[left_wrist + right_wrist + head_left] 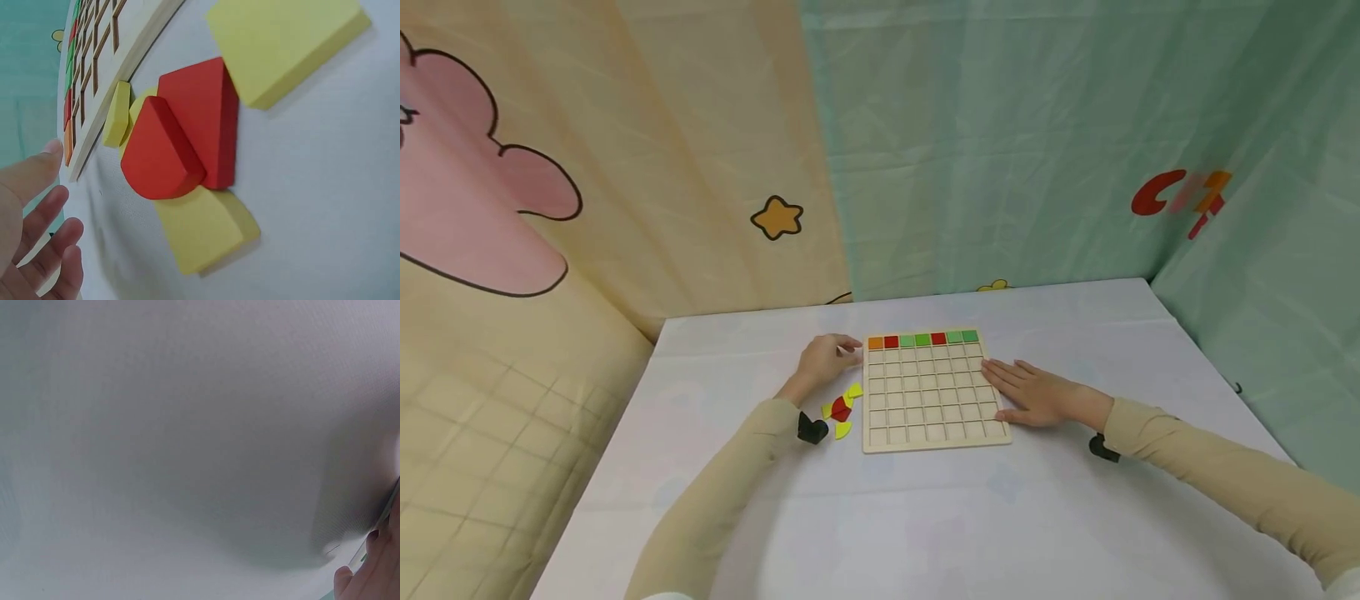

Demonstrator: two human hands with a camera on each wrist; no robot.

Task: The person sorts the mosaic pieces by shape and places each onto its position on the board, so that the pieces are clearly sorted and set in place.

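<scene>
A square wooden grid board (934, 402) lies on the table, its far row filled with orange, red and green square tiles (922, 340). My left hand (823, 358) is at the board's far left corner. In the left wrist view its thumb (34, 167) comes near the orange tile (69, 144), its fingers loosely bent and nothing seen in them. Straight fingers of my right hand (1037, 396) rest on the board's right edge; in the right wrist view only part of that hand (375, 569) shows, at the lower right corner.
Beside the board's left edge lies a small cluster of loose flat pieces: red pieces (159, 150) with curved and straight sides, and several yellow pieces (209, 225). A white cloth (925, 525) covers the table. Printed curtains (970, 167) hang behind and at both sides.
</scene>
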